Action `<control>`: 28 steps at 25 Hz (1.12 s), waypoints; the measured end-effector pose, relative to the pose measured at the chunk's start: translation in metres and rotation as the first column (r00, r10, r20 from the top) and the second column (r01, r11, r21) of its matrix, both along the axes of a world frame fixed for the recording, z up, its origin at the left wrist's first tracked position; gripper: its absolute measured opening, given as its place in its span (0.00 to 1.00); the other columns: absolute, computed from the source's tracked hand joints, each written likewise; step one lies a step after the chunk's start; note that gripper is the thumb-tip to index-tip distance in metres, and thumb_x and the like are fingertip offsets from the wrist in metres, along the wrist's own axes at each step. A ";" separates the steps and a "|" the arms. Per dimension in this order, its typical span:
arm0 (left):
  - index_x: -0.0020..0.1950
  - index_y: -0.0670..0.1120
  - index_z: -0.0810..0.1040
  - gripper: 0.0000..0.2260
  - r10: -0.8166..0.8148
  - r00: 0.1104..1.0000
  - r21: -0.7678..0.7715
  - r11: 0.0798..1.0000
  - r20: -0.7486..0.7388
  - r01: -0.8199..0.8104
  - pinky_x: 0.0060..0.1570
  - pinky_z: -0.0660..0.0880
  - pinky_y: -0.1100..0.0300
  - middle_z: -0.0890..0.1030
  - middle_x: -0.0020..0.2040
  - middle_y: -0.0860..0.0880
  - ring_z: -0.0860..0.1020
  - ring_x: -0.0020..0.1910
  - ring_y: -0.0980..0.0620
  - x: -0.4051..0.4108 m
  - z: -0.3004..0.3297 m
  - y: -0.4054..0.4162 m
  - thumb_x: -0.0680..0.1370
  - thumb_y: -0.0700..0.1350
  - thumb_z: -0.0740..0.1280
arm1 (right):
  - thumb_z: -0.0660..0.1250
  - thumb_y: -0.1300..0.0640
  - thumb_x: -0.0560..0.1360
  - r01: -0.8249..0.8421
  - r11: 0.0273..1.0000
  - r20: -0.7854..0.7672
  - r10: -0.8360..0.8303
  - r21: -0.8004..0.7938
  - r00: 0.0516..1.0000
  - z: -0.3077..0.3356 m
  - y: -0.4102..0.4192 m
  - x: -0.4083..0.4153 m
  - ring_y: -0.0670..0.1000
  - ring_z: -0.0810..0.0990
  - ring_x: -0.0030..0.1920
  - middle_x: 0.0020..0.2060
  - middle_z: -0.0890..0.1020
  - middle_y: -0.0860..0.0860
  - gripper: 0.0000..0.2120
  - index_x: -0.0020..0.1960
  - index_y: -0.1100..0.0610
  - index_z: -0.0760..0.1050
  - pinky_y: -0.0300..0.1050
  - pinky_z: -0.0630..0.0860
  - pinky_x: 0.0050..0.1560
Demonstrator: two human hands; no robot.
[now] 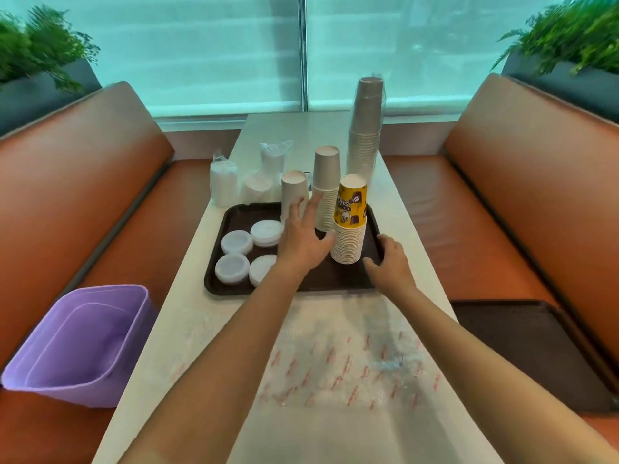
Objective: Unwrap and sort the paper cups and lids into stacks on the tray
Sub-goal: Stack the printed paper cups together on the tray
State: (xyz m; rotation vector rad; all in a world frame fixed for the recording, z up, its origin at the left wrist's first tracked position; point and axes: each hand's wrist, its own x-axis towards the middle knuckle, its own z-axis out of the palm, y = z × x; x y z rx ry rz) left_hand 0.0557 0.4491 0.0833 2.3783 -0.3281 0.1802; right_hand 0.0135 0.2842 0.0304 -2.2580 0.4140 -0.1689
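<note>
A dark brown tray (231, 289) lies on the white table. On its left part lie several white lids (236, 242). At its back stand a short stack of plain cups (294, 192), a taller plain stack (326, 192) and a yellow-topped stack (350, 229). My left hand (303, 236) hovers with straight spread fingers between the plain stacks and the yellow-topped one. My right hand (390, 262) rests at the tray's right rim with loosely bent fingers and holds nothing. A tall wrapped cup stack (365, 128) and wrapped lid packs (223, 184) stand behind the tray.
An empty clear plastic wrapper with red marks (348, 366) lies on the table in front of the tray. A purple bin (83, 343) sits on the left bench. A second dark tray (532, 353) lies on the right bench. Orange benches flank the table.
</note>
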 end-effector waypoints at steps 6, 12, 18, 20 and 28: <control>0.75 0.62 0.52 0.35 -0.069 0.997 0.069 0.995 -0.018 0.070 0.68 0.66 0.46 0.46 0.78 0.50 0.55 0.75 0.44 0.062 0.021 -0.065 0.75 0.53 0.69 | 0.70 0.58 0.74 -0.063 0.929 -0.146 0.124 0.365 0.981 -0.005 -0.021 0.075 0.58 0.62 0.73 0.75 0.61 0.53 0.40 0.77 0.52 0.49 0.56 0.63 0.70; 0.73 0.59 0.59 0.33 0.019 0.996 0.046 0.999 -0.087 -0.015 0.55 0.75 0.53 0.71 0.66 0.48 0.74 0.61 0.47 0.093 0.010 -0.050 0.72 0.48 0.72 | 0.70 0.64 0.72 -0.213 0.848 -0.044 0.267 0.485 0.963 -0.028 -0.002 0.107 0.54 0.73 0.64 0.65 0.73 0.53 0.36 0.75 0.53 0.56 0.50 0.71 0.63; 0.72 0.60 0.60 0.34 0.148 0.985 -0.033 0.988 -0.092 -0.152 0.58 0.73 0.53 0.70 0.66 0.48 0.72 0.63 0.48 0.109 0.004 -0.016 0.71 0.47 0.74 | 0.73 0.57 0.71 -0.077 0.941 0.039 0.068 0.330 0.997 -0.023 -0.008 0.168 0.54 0.62 0.73 0.74 0.61 0.52 0.40 0.75 0.51 0.55 0.51 0.65 0.69; 0.72 0.59 0.61 0.34 0.161 0.983 -0.059 0.984 -0.090 -0.167 0.58 0.73 0.53 0.71 0.64 0.48 0.72 0.63 0.48 0.112 0.003 -0.009 0.70 0.46 0.74 | 0.78 0.54 0.66 -0.135 0.929 0.027 0.133 0.344 0.991 -0.015 -0.008 0.191 0.54 0.58 0.75 0.76 0.57 0.52 0.50 0.77 0.50 0.49 0.55 0.62 0.71; 0.71 0.57 0.63 0.34 0.144 0.985 -0.087 0.984 -0.092 -0.152 0.57 0.70 0.59 0.72 0.64 0.47 0.72 0.63 0.49 0.122 0.001 -0.002 0.70 0.44 0.75 | 0.79 0.58 0.64 -0.212 0.904 0.073 0.199 0.371 0.977 -0.012 -0.002 0.208 0.55 0.73 0.63 0.64 0.74 0.53 0.41 0.70 0.54 0.61 0.50 0.73 0.58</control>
